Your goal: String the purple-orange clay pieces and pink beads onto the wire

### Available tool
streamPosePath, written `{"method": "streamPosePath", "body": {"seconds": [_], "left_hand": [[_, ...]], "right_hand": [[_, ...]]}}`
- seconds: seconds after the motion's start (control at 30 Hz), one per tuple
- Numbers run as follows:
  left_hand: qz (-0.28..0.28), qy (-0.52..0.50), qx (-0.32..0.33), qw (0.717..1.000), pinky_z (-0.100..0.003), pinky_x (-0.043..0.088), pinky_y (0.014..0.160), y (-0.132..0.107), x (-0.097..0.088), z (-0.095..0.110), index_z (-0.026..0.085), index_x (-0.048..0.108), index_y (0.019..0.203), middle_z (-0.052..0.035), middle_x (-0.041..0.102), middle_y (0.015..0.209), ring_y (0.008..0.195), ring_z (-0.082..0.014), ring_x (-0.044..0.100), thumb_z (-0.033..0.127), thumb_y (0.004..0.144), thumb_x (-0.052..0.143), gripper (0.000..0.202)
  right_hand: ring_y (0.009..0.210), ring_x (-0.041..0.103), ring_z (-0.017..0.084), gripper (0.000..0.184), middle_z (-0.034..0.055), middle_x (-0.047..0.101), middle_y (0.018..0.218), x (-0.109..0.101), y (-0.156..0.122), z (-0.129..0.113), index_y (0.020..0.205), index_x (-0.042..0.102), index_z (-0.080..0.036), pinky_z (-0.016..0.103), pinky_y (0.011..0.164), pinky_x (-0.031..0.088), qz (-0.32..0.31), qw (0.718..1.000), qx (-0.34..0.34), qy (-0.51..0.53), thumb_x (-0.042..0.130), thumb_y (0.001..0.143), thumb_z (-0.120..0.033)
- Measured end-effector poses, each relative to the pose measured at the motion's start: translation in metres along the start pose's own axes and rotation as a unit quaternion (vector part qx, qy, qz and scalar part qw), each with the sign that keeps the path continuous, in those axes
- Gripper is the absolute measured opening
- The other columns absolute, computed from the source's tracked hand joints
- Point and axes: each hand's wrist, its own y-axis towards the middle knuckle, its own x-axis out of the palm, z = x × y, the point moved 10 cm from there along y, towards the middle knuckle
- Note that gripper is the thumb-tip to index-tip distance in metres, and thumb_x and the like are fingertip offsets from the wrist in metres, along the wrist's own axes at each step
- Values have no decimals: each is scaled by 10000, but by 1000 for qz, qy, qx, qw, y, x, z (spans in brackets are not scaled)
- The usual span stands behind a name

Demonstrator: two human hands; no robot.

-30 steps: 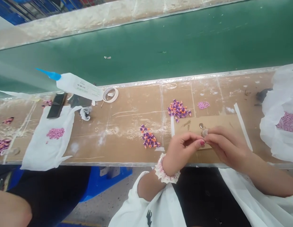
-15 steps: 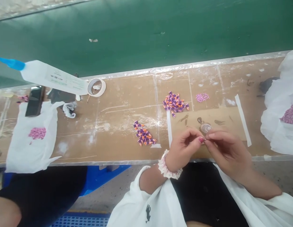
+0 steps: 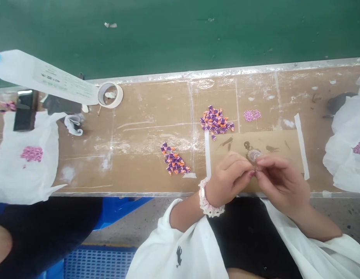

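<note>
My left hand (image 3: 230, 179), with a pale scrunchie (image 3: 208, 199) at its wrist, is closed in a pinch. Its fingertips meet those of my right hand (image 3: 281, 184), which is also pinched. Whatever small piece lies between the fingertips is too hidden to name. Just beyond them, a small clear container with a dark tip (image 3: 253, 155) rests on the brown sheet (image 3: 235, 149) taped to the table. Left of the sheet's upper corner is a pile of small purple and orange figures (image 3: 216, 120). A second group of such figures (image 3: 176, 163) lies nearer the table's front edge.
Small pink pieces (image 3: 252, 115) lie behind the sheet. White plastic bags with pink pieces (image 3: 25, 178) (image 3: 339, 155) flank the table. A white bottle (image 3: 49, 75), a tape roll (image 3: 110, 95) and a phone (image 3: 25, 110) are at left. Another person's leg (image 3: 49, 228) shows lower left.
The view has shifted, so the table items at left appear farther left and higher. My hands stay together at the same place, and the left fingers have curled in closer to the right ones.
</note>
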Motion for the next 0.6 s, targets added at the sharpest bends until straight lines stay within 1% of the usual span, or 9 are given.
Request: {"method": "streamPosePath", "body": {"seconds": [0.1, 0.2, 0.3, 0.37, 0.43, 0.5, 0.53, 0.57, 0.6], "left_hand": [[-20, 40, 22, 999, -316, 516, 775, 1, 3, 2, 194, 594, 902, -61, 677, 856, 842, -161, 616, 172, 910, 501, 96], [-32, 71, 25, 997, -342, 518, 819, 2, 7, 4, 191, 611, 854, -75, 686, 825, 863, -179, 613, 202, 923, 475, 154], [-59, 67, -19, 996, -366, 510, 868, 3, 14, -2, 195, 639, 837, -81, 696, 820, 858, -182, 621, 250, 956, 425, 251], [-72, 75, -51, 993, -370, 504, 885, 1, 13, -10, 203, 657, 852, -75, 696, 821, 852, -180, 624, 298, 966, 424, 276], [-54, 136, -73, 987, -368, 494, 891, -1, -4, -19, 201, 667, 887, -77, 694, 851, 882, -187, 618, 317, 957, 458, 248], [-13, 252, -110, 961, -370, 479, 896, -7, -40, -32, 193, 666, 930, -93, 685, 920, 936, -203, 599, 287, 949, 478, 212], [-12, 323, -147, 935, -374, 473, 902, -12, -59, -42, 189, 663, 964, -103, 676, 976, 968, -214, 587, 257, 949, 471, 204], [-22, 393, -189, 900, -385, 467, 907, -18, -78, -54, 187, 657, 987, -108, 668, 1003, 984, -226, 578, 213, 942, 467, 197], [-47, 451, -230, 861, -392, 467, 900, -24, -95, -66, 181, 652, 996, -110, 664, 1005, 984, -239, 572, 193, 931, 478, 186]], "right_hand": [[671, 611, 126, 223, 19, 624, 870, -3, -3, 12, 1024, 561, -284, 246, 534, 515, -14, 999, 46, 14, 553, 878, -116], [699, 637, 137, 235, 25, 642, 899, -7, -5, 21, 1013, 587, -289, 249, 551, 542, -17, 996, 78, 45, 597, 851, -119], [685, 648, 157, 264, 22, 650, 848, -8, -6, 24, 1019, 594, -299, 280, 582, 569, -4, 990, 106, 90, 648, 817, -138], [687, 646, 181, 261, 26, 645, 821, -11, -8, 28, 1002, 590, -306, 320, 603, 575, 23, 982, 161, 98, 681, 798, -171], [764, 657, 220, 237, 41, 644, 848, -19, -9, 28, 952, 591, -314, 367, 652, 579, 62, 972, 210, 80, 717, 775, -220], [857, 655, 257, 199, 56, 645, 886, -29, -8, 25, 910, 603, -321, 403, 692, 572, 85, 968, 231, 43, 730, 767, -264], [878, 649, 269, 174, 60, 647, 893, -36, -6, 25, 902, 612, -328, 415, 693, 565, 90, 969, 231, 20, 721, 775, -279], [878, 644, 277, 145, 62, 648, 888, -42, -5, 26, 895, 621, -336, 424, 678, 554, 91, 970, 225, -3, 708, 787, -293], [864, 642, 282, 115, 63, 651, 882, -48, -3, 29, 889, 631, -344, 432, 653, 542, 84, 973, 214, -25, 693, 799, -309]]}}
